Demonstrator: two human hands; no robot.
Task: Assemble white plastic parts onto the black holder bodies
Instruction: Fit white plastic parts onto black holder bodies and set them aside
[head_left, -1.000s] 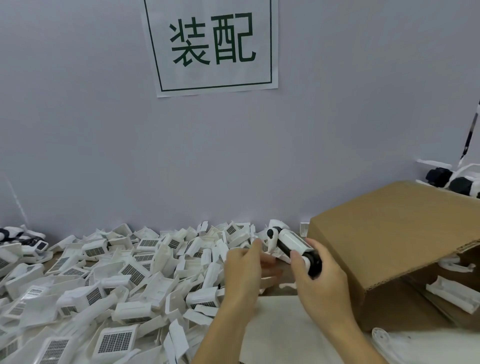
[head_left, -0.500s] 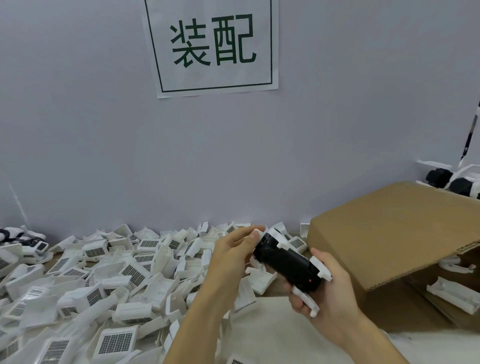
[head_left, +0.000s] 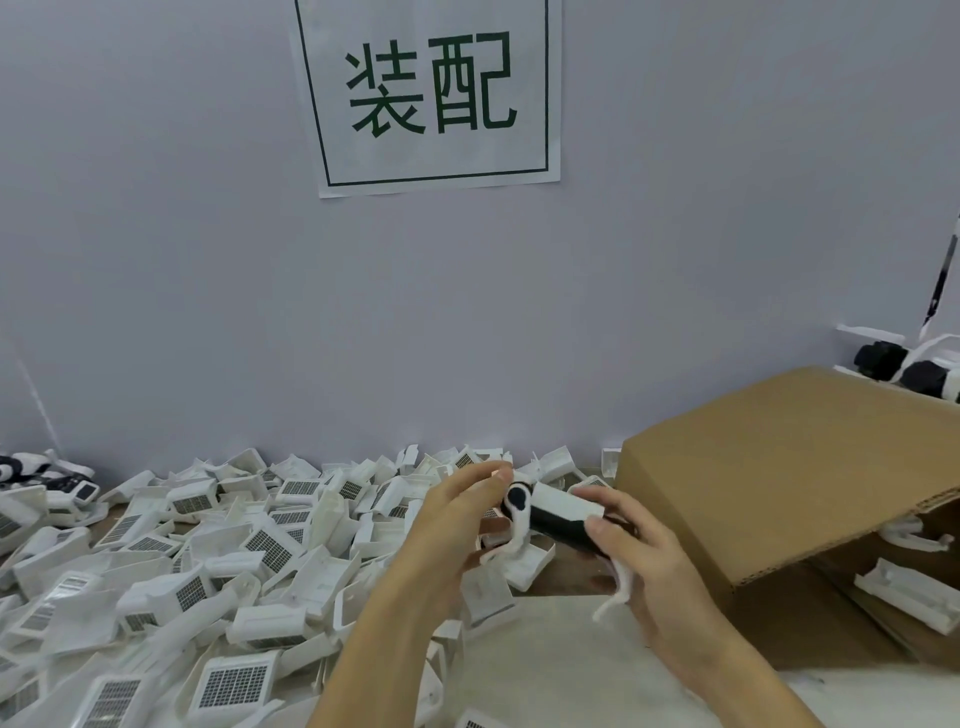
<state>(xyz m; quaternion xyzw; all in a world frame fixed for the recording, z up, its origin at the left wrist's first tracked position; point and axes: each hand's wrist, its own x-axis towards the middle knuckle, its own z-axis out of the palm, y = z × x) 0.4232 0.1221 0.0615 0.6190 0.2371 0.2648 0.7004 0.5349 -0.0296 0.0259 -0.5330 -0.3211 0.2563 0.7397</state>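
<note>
— What do we see on the table?

— We see brown wood at centre, with a pale sheet toward six o'clock.

— And at nine o'clock?

— A heap of white plastic parts lies there, many with dark grid faces, reaching back to the wall.

— At three o'clock?

— A cardboard box rests on its side, with black-and-white pieces behind it.
</note>
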